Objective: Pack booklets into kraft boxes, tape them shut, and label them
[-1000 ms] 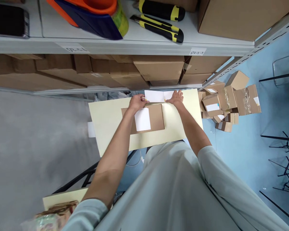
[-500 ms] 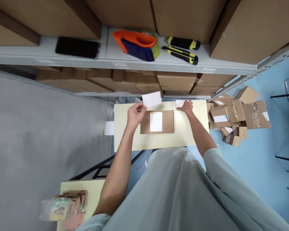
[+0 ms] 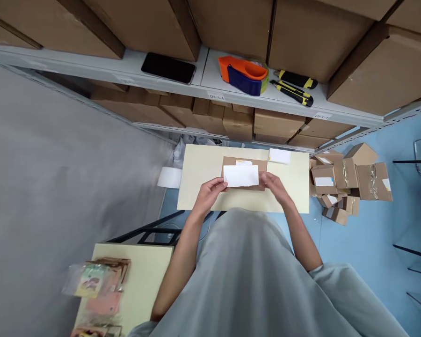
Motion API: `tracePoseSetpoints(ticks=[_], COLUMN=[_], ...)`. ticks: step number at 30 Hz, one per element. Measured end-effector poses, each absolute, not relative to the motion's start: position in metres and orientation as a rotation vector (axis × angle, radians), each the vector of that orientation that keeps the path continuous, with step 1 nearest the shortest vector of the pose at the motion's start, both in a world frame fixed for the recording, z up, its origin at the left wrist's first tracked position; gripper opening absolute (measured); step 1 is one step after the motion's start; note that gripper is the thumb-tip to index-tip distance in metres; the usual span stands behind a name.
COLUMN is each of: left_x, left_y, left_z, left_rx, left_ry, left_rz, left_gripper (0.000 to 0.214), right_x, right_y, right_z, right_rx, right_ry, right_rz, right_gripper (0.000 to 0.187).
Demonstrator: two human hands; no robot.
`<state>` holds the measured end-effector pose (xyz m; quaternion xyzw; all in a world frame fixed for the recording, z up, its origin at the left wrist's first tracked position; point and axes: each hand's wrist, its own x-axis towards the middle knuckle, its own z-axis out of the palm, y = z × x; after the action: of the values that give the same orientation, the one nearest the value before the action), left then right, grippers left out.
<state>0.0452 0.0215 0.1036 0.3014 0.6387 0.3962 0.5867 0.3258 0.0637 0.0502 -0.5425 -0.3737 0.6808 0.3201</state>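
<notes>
My left hand (image 3: 210, 192) pinches the lower left corner of a blank white paper slip (image 3: 241, 175), held over a flat brown cardboard box (image 3: 228, 161) on the pale yellow table. At the slip's right edge is my right hand (image 3: 274, 186). Its fingers are curled and smeared by motion, so I cannot tell whether they grip the paper. Behind the slip, a white label (image 3: 243, 162) with a yellow mark shows on the box, mostly covered. A second white paper piece or small stack (image 3: 279, 156) lies at the table's far edge, right of the box.
Above the table, a grey shelf (image 3: 215, 93) holds a phone (image 3: 168, 68), an orange-and-blue tape dispenser (image 3: 243, 77), two utility knives (image 3: 293, 91) and large cartons. Taped boxes (image 3: 363, 182) are piled at right. Plastic-wrapped packets (image 3: 94, 281) lie on the lower left table.
The slip in my left hand has come down and nearer, now covering most of the box label. My right hand has left the other white paper and moved to the slip's right edge.
</notes>
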Motion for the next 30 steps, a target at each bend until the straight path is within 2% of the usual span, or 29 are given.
tracePoseSetpoints(ticks=[4, 10, 17, 30], left_x=[0.037, 0.014, -0.008, -0.03], left_y=[0.025, 0.024, 0.03, 0.036], left_z=[0.097, 0.105, 0.112, 0.114], left_rx=[0.726, 0.834, 1.043, 1.086], left_ry=[1.412, 1.248, 1.178, 1.154], left_rz=[0.861, 0.813, 0.75, 0.709], left_gripper=[0.063, 0.062, 0.052, 0.046], right_x=[0.293, 0.283, 0.265, 0.241], right_y=[0.019, 0.01, 0.004, -0.004], right_z=[0.074, 0.093, 0.106, 0.107], right_rx=[-1.483, -1.576, -1.592, -1.638], right_ry=[-0.832, -0.803, -0.832, -0.825], right_rz=[1.69, 1.495, 1.453, 1.406], right_gripper=[0.065, 0.066, 0.064, 0.062])
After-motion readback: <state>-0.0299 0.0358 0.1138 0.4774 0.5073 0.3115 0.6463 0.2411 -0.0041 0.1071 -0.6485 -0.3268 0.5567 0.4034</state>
